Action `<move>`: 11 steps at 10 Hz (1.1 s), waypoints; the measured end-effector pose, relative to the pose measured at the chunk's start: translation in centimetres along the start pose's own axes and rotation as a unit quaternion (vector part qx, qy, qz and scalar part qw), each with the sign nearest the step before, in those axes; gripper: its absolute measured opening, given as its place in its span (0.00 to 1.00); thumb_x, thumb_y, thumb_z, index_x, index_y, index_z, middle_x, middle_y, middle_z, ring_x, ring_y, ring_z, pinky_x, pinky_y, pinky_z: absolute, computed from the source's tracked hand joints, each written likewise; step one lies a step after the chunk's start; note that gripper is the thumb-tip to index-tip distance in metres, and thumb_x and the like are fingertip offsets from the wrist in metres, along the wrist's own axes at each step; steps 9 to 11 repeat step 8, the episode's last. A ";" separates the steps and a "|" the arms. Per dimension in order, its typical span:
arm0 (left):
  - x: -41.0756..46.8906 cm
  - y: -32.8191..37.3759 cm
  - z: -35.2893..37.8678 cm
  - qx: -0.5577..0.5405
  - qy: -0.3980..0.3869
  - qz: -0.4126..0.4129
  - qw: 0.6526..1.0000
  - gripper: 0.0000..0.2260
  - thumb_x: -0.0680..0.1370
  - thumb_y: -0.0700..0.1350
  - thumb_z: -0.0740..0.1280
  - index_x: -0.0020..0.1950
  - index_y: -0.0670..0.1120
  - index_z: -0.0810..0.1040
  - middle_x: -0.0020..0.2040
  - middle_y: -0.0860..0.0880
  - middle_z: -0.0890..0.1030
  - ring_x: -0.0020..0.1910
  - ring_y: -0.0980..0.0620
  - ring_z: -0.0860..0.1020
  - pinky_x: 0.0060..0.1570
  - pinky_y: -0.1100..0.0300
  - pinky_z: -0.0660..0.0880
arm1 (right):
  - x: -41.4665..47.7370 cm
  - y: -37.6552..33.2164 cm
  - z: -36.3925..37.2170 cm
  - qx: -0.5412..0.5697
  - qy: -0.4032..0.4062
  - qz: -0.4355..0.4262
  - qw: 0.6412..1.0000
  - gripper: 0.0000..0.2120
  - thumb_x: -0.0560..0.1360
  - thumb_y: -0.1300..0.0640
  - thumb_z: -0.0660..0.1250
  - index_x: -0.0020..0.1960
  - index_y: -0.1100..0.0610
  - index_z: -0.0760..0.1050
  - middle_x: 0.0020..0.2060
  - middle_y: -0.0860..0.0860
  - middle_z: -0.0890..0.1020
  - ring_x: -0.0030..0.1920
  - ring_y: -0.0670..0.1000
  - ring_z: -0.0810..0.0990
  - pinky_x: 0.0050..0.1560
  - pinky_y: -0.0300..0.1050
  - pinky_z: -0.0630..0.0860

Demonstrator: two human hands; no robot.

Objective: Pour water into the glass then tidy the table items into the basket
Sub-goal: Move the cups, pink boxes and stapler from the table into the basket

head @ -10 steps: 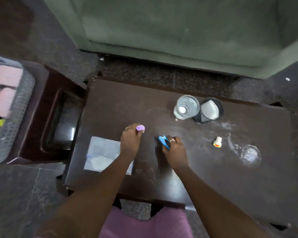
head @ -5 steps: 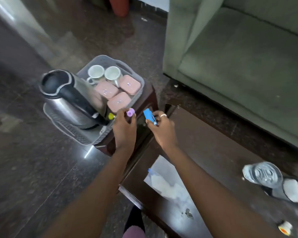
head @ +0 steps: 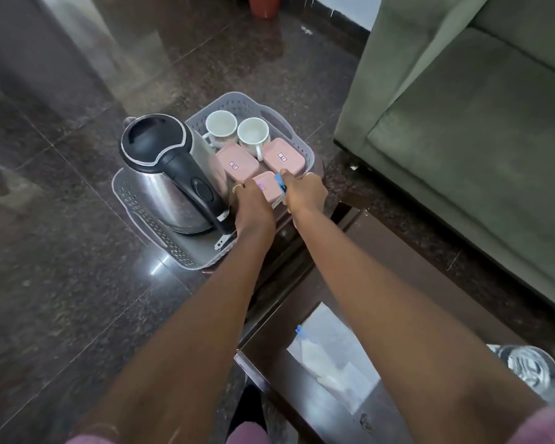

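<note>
We have both bare arms stretched forward and to our left, forearms nearly parallel. Our left hand (head: 249, 200) is knuckles-up, fingers curled downward, a ring on one finger. Our right hand (head: 305, 192) sits just beside it, apart by a narrow gap, fingers pinched closed around something small, a ring showing near the knuckles.

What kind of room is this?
Probably a living room in a home: a green sofa, a low dark coffee table, and a basket with a kettle and tea cups.
</note>
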State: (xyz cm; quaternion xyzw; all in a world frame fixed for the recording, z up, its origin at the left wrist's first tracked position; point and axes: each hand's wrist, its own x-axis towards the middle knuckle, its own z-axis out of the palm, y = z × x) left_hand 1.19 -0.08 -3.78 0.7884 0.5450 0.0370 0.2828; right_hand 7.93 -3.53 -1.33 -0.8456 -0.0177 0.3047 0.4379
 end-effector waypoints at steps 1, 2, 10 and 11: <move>1.5 0.3 -0.3 0.023 -0.014 -0.050 0.998 0.15 0.79 0.35 0.58 0.66 0.40 0.68 0.64 0.39 0.70 0.65 0.42 0.70 0.62 0.54 0.70 | 0.9 -0.6 0.7 -0.009 0.001 0.008 1.000 0.20 0.73 0.51 0.66 0.56 0.66 0.74 0.55 0.64 0.80 0.56 0.62 0.78 0.56 0.56 0.76; 2.9 0.6 -0.7 0.008 -0.015 -0.093 0.996 0.15 0.79 0.34 0.57 0.66 0.41 0.69 0.65 0.40 0.71 0.66 0.42 0.70 0.62 0.49 0.72 | 1.9 -1.4 1.4 0.002 -0.004 0.009 1.000 0.18 0.74 0.54 0.66 0.56 0.67 0.74 0.54 0.64 0.80 0.55 0.63 0.78 0.56 0.55 0.76; 0.1 1.0 2.4 0.077 0.097 -0.085 0.989 0.20 0.80 0.38 0.54 0.73 0.39 0.59 0.75 0.42 0.58 0.72 0.41 0.60 0.74 0.49 0.51 | 0.3 2.8 -1.2 -0.052 0.045 -0.115 0.991 0.10 0.75 0.63 0.59 0.49 0.58 0.79 0.48 0.57 0.83 0.49 0.56 0.77 0.46 0.40 0.66; 0.1 1.0 2.4 0.077 0.097 -0.085 0.989 0.20 0.80 0.38 0.54 0.73 0.39 0.59 0.75 0.42 0.58 0.72 0.41 0.60 0.74 0.49 0.51 | 0.3 2.8 -1.2 -0.052 0.045 -0.115 0.991 0.10 0.75 0.63 0.59 0.49 0.58 0.79 0.48 0.57 0.83 0.49 0.56 0.77 0.46 0.40 0.66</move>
